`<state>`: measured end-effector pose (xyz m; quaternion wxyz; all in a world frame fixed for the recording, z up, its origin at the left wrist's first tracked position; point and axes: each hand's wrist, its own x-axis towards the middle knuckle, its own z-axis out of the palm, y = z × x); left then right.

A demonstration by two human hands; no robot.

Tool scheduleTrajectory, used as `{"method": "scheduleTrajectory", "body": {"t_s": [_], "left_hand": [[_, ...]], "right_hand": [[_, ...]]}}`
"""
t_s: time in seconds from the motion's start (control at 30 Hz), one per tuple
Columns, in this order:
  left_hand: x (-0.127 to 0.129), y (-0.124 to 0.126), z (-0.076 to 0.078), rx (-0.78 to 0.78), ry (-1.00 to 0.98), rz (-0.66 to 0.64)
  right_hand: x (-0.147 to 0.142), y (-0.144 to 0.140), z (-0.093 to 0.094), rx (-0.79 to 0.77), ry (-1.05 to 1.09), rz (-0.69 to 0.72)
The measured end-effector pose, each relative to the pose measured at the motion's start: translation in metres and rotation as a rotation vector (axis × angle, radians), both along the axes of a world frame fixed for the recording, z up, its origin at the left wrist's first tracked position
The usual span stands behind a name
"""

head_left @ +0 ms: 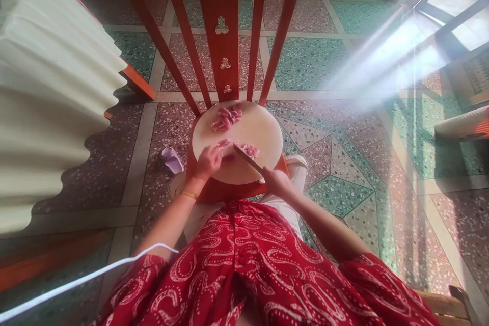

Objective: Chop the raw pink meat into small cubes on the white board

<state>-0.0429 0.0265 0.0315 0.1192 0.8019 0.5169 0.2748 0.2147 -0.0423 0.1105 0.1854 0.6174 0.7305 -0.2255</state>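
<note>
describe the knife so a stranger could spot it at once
Find the red wooden chair and the round, pale board on its seat. At the board's near right edge, the right hand grips the knife, blade pointing inward. Its straight, narrow, dark blade sets it apart from the lumpy pink meat.

Red wooden chair (214, 192) carrying round pale board (263, 125); on board, meat pile (226, 118) far side, chopped meat (250, 151) nearer.
</note>
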Motion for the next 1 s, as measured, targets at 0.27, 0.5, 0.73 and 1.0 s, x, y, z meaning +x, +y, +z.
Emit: {"method": "scheduleTrajectory", "body": {"t_s": [0.27,0.5,0.73,1.0], "left_hand": [[0.035,-0.042,-0.015,-0.061,-0.025,0.106],[0.04,-0.044,-0.015,-0.048,-0.101,0.148],[0.039,-0.041,-0.029,-0.073,-0.132,0.149],[0.038,-0.039,-0.033,-0.047,-0.14,0.142]], "right_hand": [[-0.017,-0.002,0.009,0.057,0.018,0.038],[-0.026,0.0,0.018,-0.015,-0.018,0.097],[-0.03,0.0,0.025,-0.063,-0.049,0.135],[-0.063,0.043,0.01,-0.03,0.026,0.276]]}}
